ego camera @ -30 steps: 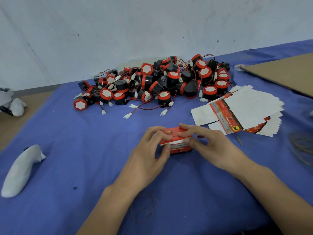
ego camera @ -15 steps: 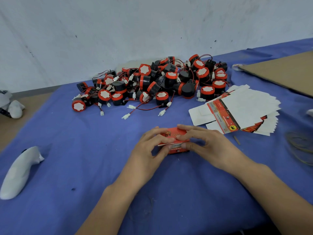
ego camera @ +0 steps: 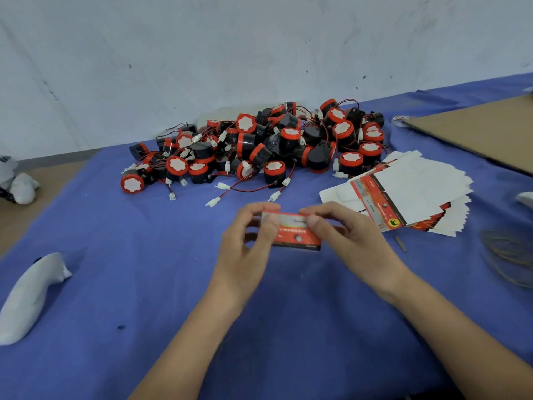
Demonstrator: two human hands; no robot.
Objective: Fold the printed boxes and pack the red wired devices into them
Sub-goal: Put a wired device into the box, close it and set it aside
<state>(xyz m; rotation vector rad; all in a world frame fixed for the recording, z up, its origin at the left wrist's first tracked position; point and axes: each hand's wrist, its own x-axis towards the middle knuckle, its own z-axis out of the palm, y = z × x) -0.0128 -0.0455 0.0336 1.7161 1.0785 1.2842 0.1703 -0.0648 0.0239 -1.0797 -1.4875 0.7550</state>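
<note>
Both hands grip one red printed box (ego camera: 297, 236), which is held just above the blue-covered desk (ego camera: 144, 284), near the middle. The left hand (ego camera: 245, 249) pinches the box's left end, thumb on the near face and curled fingers behind. The right hand (ego camera: 349, 235) pinches the right end, thumb pressed on the top edge and fingers wrapped over the far side. Both forearms reach in from the near edge and converge on the box. The pile of red wired devices (ego camera: 259, 151) lies farther back, and a fanned stack of flat boxes (ego camera: 409, 194) sits to the right. A cardboard sheet (ego camera: 484, 134) lies far right.
</note>
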